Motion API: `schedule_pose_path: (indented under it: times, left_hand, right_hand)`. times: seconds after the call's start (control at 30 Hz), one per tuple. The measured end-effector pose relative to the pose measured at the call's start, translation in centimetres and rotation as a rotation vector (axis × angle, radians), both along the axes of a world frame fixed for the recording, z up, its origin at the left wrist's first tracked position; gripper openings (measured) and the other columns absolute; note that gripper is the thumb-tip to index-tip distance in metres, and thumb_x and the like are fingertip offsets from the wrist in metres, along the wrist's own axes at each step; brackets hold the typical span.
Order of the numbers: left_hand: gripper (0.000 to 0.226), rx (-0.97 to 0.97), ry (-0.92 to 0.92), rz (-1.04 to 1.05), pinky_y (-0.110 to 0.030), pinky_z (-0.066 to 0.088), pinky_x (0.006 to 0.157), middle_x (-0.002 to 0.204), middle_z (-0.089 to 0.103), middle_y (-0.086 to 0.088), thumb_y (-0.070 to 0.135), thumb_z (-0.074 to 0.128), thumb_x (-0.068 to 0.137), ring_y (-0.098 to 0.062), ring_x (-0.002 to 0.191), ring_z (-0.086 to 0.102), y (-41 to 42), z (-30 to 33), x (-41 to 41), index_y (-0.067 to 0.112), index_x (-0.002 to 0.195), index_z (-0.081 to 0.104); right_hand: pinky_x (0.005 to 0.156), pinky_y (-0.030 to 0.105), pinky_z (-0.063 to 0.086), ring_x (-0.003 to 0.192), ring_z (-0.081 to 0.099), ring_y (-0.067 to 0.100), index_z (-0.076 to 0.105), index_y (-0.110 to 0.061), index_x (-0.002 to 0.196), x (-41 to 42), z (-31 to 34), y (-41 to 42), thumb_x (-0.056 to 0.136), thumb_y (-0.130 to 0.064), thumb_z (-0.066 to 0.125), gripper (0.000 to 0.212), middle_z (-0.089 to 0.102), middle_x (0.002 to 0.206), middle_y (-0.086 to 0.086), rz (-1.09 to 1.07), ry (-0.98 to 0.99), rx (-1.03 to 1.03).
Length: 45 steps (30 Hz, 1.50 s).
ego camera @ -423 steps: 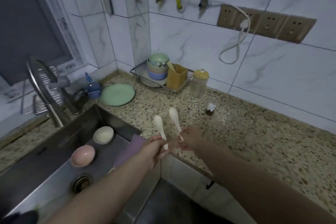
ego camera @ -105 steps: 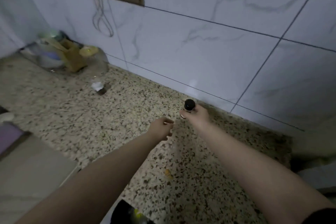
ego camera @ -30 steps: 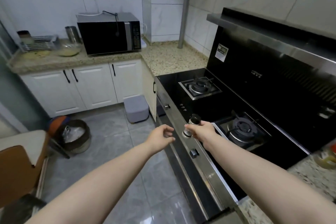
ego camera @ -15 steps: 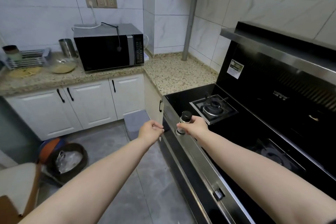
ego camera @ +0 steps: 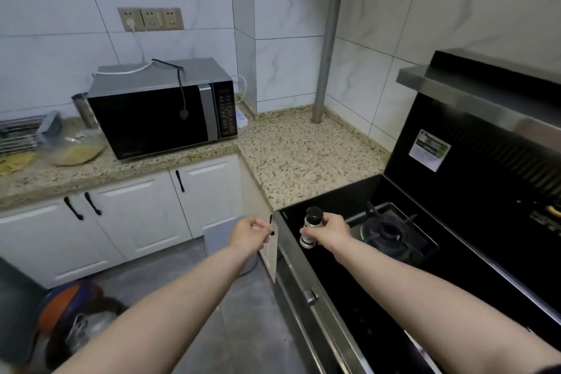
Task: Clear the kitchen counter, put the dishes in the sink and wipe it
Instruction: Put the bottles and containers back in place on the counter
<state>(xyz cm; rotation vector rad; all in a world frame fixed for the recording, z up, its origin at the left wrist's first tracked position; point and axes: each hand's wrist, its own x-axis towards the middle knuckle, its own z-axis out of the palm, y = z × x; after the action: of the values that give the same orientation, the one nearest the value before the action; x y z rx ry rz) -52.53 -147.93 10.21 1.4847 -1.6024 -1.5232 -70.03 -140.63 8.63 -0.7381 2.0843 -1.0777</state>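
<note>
We are putting away 1 small glass shaker with a black cap (ego camera: 310, 227), gripped upright in our right hand (ego camera: 329, 232) over the black stove's near-left corner. Our left hand (ego camera: 251, 233) pinches the white cabinet door (ego camera: 271, 247) handle; next, probably swing it wider and set the shaker inside.

The left hand (ego camera: 250, 235), loose in the air half a second ago, now grips the handle of a white cabinet door (ego camera: 270, 247) beside the stove, which stands ajar. The right hand (ego camera: 329, 231) has carried the shaker (ego camera: 310, 226) from the sink-side counter to above the stove (ego camera: 391, 234).
</note>
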Motion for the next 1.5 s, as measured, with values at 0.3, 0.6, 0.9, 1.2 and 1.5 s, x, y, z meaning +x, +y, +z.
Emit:
schedule_pose_path:
  times: [0.3, 0.6, 0.9, 1.2, 1.5]
  left_hand:
    - [0.019, -0.026, -0.054, -0.132, -0.022, 0.042, 0.053, 0.057, 0.056, -0.001, -0.001, 0.052, 0.087, -0.018, 0.064, 0.058, -10.4, 0.2, -4.5, 0.012, 0.076, 0.06]
    - [0.012, 0.108, 0.042, -0.195, -0.03, 0.054, 0.06, 0.074, 0.062, -0.009, 0.003, 0.055, 0.09, -0.016, 0.06, 0.058, -23.5, -0.8, -11.1, 0.009, 0.082, 0.06]
    - [0.007, 0.107, 0.032, -0.36, -0.031, 0.051, 0.061, 0.084, 0.07, -0.007, 0.009, 0.059, 0.09, -0.016, 0.065, 0.062, -34.9, -1.1, -15.9, 0.009, 0.086, 0.064]
    - [0.01, 0.08, -0.023, -0.515, -0.029, 0.053, 0.065, 0.095, 0.071, -0.005, 0.013, 0.059, 0.092, -0.014, 0.071, 0.066, -38.3, -3.3, -23.6, 0.01, 0.095, 0.069]
    - [0.011, 0.043, -0.098, -0.682, -0.028, 0.056, 0.069, 0.091, 0.071, -0.006, 0.014, 0.062, 0.091, -0.016, 0.078, 0.068, -39.4, -4.7, -33.0, 0.015, 0.084, 0.07]
  right_hand:
    - [0.084, 0.033, 0.055, 0.085, 0.067, 0.016, 0.074, -0.02, 0.092, -5.2, 0.2, -11.3, 0.065, -0.025, 0.089, 0.032, 0.071, 0.082, -0.003, 0.014, 0.02, 0.067]
    - [0.078, 0.026, 0.047, 0.093, 0.066, 0.019, 0.067, -0.021, 0.086, -9.4, -0.6, -20.4, 0.068, -0.013, 0.087, 0.028, 0.069, 0.09, 0.001, -0.152, -0.019, 0.086]
    - [0.081, 0.033, 0.05, 0.102, 0.065, 0.026, 0.068, -0.019, 0.098, -13.0, -0.5, -26.4, 0.072, -0.016, 0.082, 0.03, 0.067, 0.101, 0.005, -0.405, -0.02, 0.121]
    - [0.076, 0.024, 0.042, 0.095, 0.056, 0.018, 0.064, -0.008, 0.12, -19.1, -1.9, -28.6, 0.082, -0.013, 0.076, 0.041, 0.061, 0.104, 0.005, -0.572, -0.065, 0.163]
    - [0.077, 0.021, 0.043, 0.098, 0.058, 0.016, 0.066, -0.016, 0.121, -26.7, -3.9, -28.8, 0.08, -0.017, 0.078, 0.042, 0.064, 0.106, 0.002, -0.708, -0.094, 0.16]
